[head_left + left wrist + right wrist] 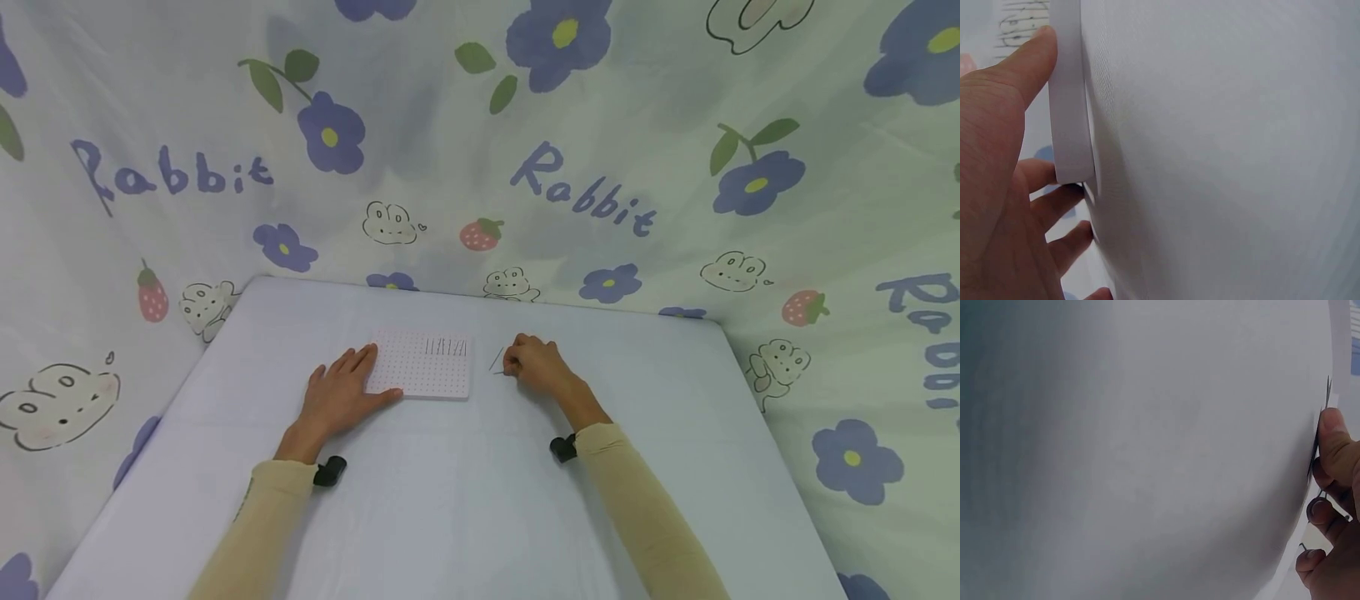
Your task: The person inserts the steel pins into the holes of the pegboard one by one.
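A white board (pixel 420 379) with a grid of small holes lies on the table, and several thin dark pins (pixel 446 347) stand in its far right part. My left hand (pixel 341 396) rests at the board's near left corner, its fingers spread along the left side and its thumb on the near edge. In the left wrist view that thumb (pixel 1038 59) touches the board's side (pixel 1071 94). Right of the board, my right hand (pixel 536 364) is curled down at the table. Its thumb and forefinger pinch a thin dark pin (pixel 1327 390); more thin dark pieces show by the other fingers.
Two thin dark pins (pixel 496 359) lie on the white tabletop (pixel 450 500) between the board and my right hand. A patterned cloth (pixel 420 183) hangs behind the table and at both sides. Each wrist carries a small black camera (pixel 330 472).
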Demonstrator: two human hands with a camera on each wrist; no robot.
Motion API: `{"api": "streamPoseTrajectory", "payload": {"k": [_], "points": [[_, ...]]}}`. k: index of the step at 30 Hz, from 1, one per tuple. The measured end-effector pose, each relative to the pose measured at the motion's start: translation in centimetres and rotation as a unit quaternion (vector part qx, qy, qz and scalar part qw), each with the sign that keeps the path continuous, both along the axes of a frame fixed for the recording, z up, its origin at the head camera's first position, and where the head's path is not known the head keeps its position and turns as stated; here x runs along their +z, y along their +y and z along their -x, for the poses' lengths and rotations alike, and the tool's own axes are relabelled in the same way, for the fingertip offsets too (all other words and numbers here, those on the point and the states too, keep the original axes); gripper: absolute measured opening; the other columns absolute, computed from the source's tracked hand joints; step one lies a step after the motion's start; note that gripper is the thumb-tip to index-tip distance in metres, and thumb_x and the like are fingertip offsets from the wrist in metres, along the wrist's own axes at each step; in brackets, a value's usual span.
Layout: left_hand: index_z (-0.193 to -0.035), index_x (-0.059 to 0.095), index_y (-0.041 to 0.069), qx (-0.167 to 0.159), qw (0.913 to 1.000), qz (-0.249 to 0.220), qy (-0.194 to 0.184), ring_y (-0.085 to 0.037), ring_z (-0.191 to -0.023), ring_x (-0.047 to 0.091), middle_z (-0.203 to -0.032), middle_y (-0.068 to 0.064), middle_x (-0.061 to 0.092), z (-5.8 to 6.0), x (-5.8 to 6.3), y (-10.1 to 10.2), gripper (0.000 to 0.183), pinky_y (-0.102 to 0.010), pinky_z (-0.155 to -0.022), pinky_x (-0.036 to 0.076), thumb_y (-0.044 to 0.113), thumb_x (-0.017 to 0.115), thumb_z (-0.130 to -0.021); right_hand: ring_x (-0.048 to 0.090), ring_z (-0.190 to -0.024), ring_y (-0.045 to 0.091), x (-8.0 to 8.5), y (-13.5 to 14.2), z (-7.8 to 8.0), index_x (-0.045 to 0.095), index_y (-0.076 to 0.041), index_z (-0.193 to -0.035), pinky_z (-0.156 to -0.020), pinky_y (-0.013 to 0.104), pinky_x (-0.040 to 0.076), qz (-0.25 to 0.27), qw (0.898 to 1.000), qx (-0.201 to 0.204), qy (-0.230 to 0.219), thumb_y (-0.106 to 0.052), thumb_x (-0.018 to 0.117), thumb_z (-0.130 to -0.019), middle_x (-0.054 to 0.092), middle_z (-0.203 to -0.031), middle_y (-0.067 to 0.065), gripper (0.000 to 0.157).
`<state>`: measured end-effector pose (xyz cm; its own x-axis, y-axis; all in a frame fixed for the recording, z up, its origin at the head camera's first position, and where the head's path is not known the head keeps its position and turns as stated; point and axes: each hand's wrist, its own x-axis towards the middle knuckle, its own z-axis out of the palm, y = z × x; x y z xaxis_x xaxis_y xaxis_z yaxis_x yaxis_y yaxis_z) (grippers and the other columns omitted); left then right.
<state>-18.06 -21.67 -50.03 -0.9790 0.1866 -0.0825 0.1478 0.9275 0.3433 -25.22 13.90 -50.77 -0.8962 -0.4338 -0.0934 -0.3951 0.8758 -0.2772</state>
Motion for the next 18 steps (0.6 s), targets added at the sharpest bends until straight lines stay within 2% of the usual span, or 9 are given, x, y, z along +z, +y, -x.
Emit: {"api": "streamPoseTrajectory", "payload": {"k": [12,15,18], "points": [[-0.16,0.024,0.004,0.0,1.0,0.001,0.002,-0.044,-0.15,0.022,-0.164,-0.017,0.027,0.0,0.0,0.0,0.103,-0.074,-0.112,0.014,0.07,0.06,-0.089,0.055,-0.09,0.016,0.2,-0.1,-0.1,0.067,-0.024,-0.086,-0.093,0.056,0.045,0.002,1.0,-0.006,0.0,-0.025,0.069,-0.097,0.058,-0.088,-0.008,0.011],[-0.16,0.023,0.004,-0.002,1.0,0.001,0.001,-0.044,-0.15,0.021,-0.164,-0.017,0.027,0.0,-0.1,-0.1,0.103,-0.074,-0.112,0.014,0.069,0.06,-0.089,0.056,-0.09,0.015,0.7,-0.3,-0.1,0.066,-0.021,-0.09,-0.098,0.061,0.043,0.025,0.999,-0.019,0.001,-0.023,0.065,-0.1,0.06,-0.089,-0.008,0.01],[-0.16,0.023,0.004,-0.002,1.0,0.002,0.003,-0.044,-0.15,0.021,-0.164,-0.017,0.027,0.1,-0.2,-0.2,0.104,-0.074,-0.112,0.013,0.07,0.06,-0.089,0.056,-0.089,0.015,2.1,-0.7,0.0,0.065,-0.018,-0.093,-0.104,0.066,0.037,0.078,0.996,-0.031,0.005,-0.024,0.06,-0.103,0.061,-0.089,-0.006,0.012]]}}
